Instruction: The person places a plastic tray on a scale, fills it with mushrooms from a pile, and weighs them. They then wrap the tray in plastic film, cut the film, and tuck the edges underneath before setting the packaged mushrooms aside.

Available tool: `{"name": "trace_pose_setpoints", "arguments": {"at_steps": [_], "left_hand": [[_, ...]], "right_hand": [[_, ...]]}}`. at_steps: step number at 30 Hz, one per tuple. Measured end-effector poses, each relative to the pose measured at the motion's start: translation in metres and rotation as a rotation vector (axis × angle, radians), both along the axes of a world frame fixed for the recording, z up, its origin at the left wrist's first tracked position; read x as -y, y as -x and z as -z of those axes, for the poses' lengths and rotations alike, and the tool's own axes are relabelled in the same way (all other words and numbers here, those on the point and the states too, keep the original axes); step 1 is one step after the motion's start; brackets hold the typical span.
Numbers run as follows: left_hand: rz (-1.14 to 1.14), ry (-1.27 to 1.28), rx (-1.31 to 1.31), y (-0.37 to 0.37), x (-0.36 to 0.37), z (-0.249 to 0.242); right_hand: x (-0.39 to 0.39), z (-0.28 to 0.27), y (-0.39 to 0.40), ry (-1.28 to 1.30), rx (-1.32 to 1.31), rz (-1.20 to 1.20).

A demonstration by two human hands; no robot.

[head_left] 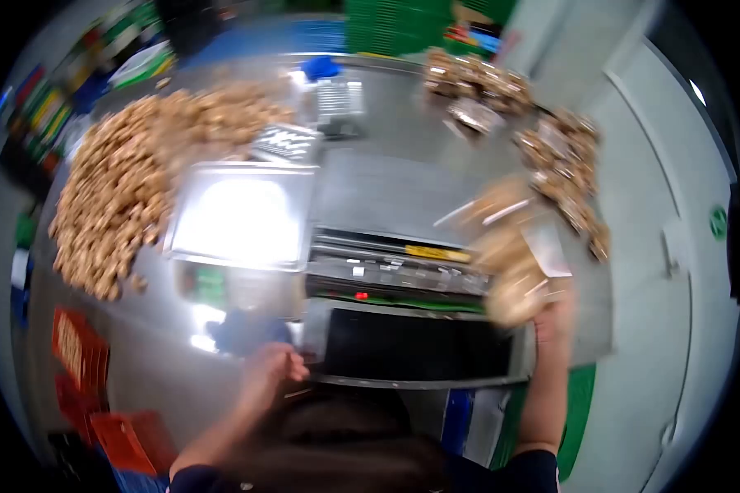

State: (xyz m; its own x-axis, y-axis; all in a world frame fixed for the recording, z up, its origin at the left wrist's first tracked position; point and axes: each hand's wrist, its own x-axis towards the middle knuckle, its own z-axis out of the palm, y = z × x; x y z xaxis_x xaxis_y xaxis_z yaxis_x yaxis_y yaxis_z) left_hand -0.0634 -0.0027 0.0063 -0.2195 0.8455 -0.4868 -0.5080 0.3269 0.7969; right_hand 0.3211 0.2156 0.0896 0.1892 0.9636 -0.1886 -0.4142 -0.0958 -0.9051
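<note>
My right hand is closed on a pack of brown rounded produce, at the right end of the wrapping machine. The pack is smeared by motion, and a white label or flap shows on its side. By the machine's front left corner is my left hand, its fingers curled. Whatever they hold, if anything, is hidden. A blurred dark blue object lies just beyond that hand. Loose brown produce is heaped at the left of the metal table.
A shiny metal tray stands between the heap and the machine. Wrapped packs lie at the back right, and more packs line the right edge. Orange crates stand low on the left. Green crates are behind the table.
</note>
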Motion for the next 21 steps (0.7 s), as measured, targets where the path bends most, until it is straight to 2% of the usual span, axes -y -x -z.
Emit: {"name": "trace_pose_setpoints", "arguments": {"at_steps": [1,2,5,7,8,10,11,13,17,18,19,20,21], "left_hand": [[-0.117,-0.018,-0.063,0.021,0.004,0.009],[-0.196,-0.015,-0.102,0.044,0.006,0.009],[-0.375,-0.025,-0.302,0.110,0.017,0.012],[-0.450,-0.062,-0.446,0.160,0.028,0.034],[-0.485,0.006,-0.562,0.166,0.022,0.005],[-0.531,0.204,-0.752,0.201,0.018,-0.028],[-0.482,0.278,-0.879,0.238,0.025,-0.003],[-0.386,0.439,-1.131,0.312,0.040,0.047],[-0.107,0.718,-1.566,0.392,0.043,0.114],[-0.251,0.434,-1.375,0.408,0.032,0.114],[-0.242,0.489,-1.435,0.419,0.018,0.115],[-0.232,0.547,-1.493,0.429,0.004,0.117],[-0.222,0.607,-1.549,0.439,-0.010,0.119]], "right_hand": [[-0.027,-0.008,-0.014,-0.055,-0.110,0.199],[-0.065,0.007,-0.067,-0.556,-0.361,-0.566],[-0.048,-0.046,0.086,-0.365,-0.042,0.208],[-0.044,-0.012,0.123,-0.292,0.285,-0.156],[-0.041,0.001,0.145,-0.251,0.450,-0.338],[-0.024,-0.007,0.215,-0.230,0.631,-0.505],[-0.019,-0.009,0.245,-0.229,0.717,-0.585],[-0.015,-0.018,0.312,-0.252,0.934,-0.649],[-0.032,0.002,0.412,-0.288,1.016,-0.727],[-0.040,0.007,0.431,-0.266,1.040,-0.745],[-0.050,0.018,0.449,-0.367,1.044,-0.721],[-0.065,0.025,0.461,-0.292,1.078,-0.726],[-0.084,0.039,0.472,-0.368,1.147,-0.670]]}}
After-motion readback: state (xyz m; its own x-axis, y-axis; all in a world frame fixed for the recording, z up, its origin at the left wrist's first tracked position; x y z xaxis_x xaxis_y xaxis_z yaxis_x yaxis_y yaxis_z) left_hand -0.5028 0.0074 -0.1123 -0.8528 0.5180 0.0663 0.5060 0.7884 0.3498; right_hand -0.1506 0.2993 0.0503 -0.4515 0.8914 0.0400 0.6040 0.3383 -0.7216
